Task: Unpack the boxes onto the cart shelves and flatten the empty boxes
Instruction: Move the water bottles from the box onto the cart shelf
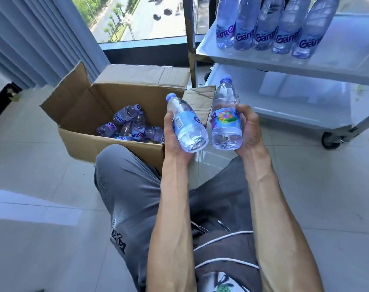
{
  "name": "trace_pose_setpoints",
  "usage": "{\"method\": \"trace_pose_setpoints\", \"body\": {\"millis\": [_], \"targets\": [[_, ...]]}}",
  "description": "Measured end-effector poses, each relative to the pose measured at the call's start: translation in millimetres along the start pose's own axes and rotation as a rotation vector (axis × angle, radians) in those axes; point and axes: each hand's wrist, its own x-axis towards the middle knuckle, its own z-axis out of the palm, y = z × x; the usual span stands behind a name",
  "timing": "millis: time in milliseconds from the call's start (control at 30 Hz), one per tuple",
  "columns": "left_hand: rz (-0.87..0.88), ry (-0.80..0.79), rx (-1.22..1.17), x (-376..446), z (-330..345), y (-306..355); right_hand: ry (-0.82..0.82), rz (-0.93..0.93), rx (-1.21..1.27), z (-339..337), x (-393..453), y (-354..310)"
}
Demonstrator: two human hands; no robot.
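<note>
Five water bottles (270, 26) already stand on the cart's top shelf (253, 60). The left hand (175, 135) grips one bottle (186, 125) and the right hand (250, 129) another (226, 116); several remain in the open cardboard box (78, 106), not yet flattened.

Bare forearms, no sleeves — the left hand (175, 133) and right hand (250, 129) wear no gloves, rings or watch. Grey mesh-like shorts (129, 192) carry a black printed logo (118, 239) at 7 o'clock. White drawcords cross a dark garment at 6 o'clock — a green-and-white print shows below.
</note>
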Motion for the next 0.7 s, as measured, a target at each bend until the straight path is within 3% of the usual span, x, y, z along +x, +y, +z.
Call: {"method": "trace_pose_setpoints", "body": {"millis": [233, 400, 700], "targets": [[-0.035, 0.067, 0.013, 6, -8, 6, 0.029, 0.010, 0.016, -3, 7, 4], [-0.086, -0.048, -0.042, -3, -9, 1, 0.028, -0.019, 0.031, 2, 11, 10], [-0.113, -0.059, -0.024, -2, -13, 3, -0.004, 0.016, -0.081, -4, 11, 16]]}}
